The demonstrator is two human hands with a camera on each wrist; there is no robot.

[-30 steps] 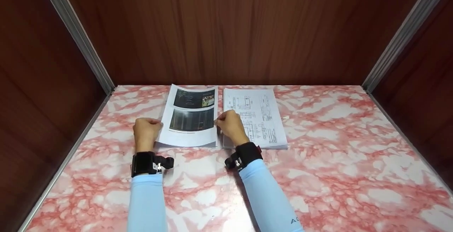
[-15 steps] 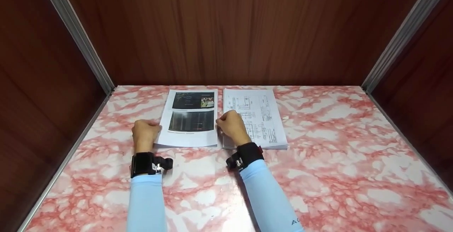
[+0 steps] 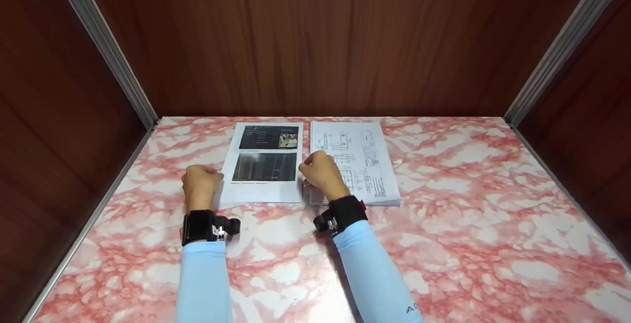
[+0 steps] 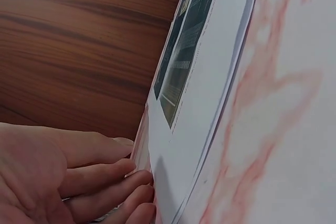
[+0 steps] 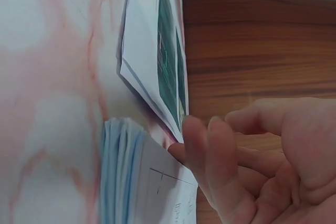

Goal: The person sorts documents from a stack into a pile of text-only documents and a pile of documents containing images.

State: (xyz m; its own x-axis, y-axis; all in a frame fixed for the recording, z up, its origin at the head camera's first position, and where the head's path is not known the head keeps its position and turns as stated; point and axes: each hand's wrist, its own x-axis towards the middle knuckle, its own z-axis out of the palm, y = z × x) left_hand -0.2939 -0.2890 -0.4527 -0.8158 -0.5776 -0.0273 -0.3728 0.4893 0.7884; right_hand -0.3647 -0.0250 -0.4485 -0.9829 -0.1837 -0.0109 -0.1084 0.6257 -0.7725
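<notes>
Two paper stacks lie side by side on the red-and-white surface (image 3: pixel 468 234) in the head view, short of the wooden wall (image 3: pixel 315 42) at 12 o'clock. Picture pages (image 3: pixel 264 165) form one; the drawing stack (image 3: pixel 372 165) sits just beside them at 3 o'clock. The left hand (image 3: pixel 201 183) is at 8 o'clock of the picture pages, by their edge. The right hand (image 3: pixel 323 172) is between 3 and 4 o'clock of the same pages, partly over the drawing stack.

Left wrist view: the fingers (image 4: pixel 123 189) are released, bent loosely at the page edge; contact cannot be confirmed. The picture pages extend from them toward 1 o'clock.

Right wrist view: the fingers (image 5: pixel 195 148) are also released, thumb apart from the fingertips. The picture pages are toward 11 o'clock, the thicker drawing stack toward 7 o'clock. Contact is unclear.
</notes>
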